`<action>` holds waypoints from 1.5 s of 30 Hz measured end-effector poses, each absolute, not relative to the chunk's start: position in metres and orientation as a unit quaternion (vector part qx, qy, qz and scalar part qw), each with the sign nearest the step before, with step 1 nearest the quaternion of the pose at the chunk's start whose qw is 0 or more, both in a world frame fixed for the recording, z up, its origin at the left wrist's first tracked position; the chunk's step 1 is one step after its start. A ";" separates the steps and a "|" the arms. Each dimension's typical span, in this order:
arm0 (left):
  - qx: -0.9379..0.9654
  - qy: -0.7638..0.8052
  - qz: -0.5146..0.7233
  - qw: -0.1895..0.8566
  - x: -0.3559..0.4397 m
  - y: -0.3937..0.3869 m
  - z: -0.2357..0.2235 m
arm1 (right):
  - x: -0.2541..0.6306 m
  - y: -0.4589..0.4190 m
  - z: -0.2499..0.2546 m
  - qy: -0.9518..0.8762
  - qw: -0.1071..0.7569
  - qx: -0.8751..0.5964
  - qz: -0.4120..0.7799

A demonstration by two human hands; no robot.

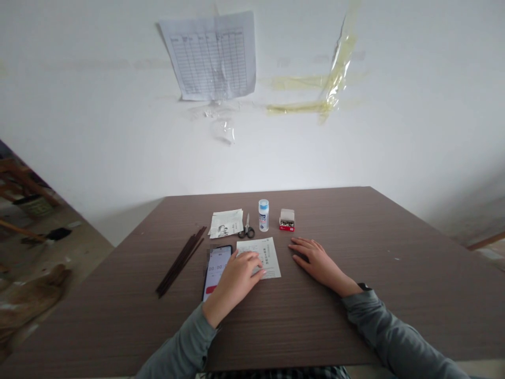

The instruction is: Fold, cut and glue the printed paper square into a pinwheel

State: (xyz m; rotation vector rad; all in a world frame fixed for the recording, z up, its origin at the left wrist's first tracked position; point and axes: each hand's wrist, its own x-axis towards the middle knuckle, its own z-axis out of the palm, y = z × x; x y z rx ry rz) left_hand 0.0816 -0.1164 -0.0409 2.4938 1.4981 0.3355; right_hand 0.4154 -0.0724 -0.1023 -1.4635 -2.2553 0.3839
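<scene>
While left hand overlies sheet, grip apart | right hand: apart | phone: long axis forward, leaning right

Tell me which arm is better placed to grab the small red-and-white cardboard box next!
Probably right: the right grip lies nearer the box, palm down, while the left grip is farther away, over a white rectangular printed paper sheet.

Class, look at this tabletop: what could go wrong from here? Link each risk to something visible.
The small red-and-white box stands open near the right hand; a knock might spill it. The left hand overlaps the phone in view and could nudge it. The upright blue-capped bottle might topple if bumped.
</scene>
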 end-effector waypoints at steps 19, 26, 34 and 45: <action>0.858 0.492 0.138 0.052 0.132 -0.120 -0.080 | 0.386 -0.102 -0.074 -0.839 0.193 -0.497 0.110; 0.857 0.487 0.162 0.042 0.130 -0.117 -0.104 | 0.380 -0.105 -0.068 -0.846 0.152 -0.500 0.110; 0.846 0.508 0.156 0.042 0.134 -0.120 -0.112 | 0.368 -0.109 -0.070 -0.855 0.149 -0.488 0.099; 0.848 0.516 0.120 -0.001 0.128 -0.124 -0.113 | 0.371 -0.111 -0.077 -0.860 0.132 -0.486 0.081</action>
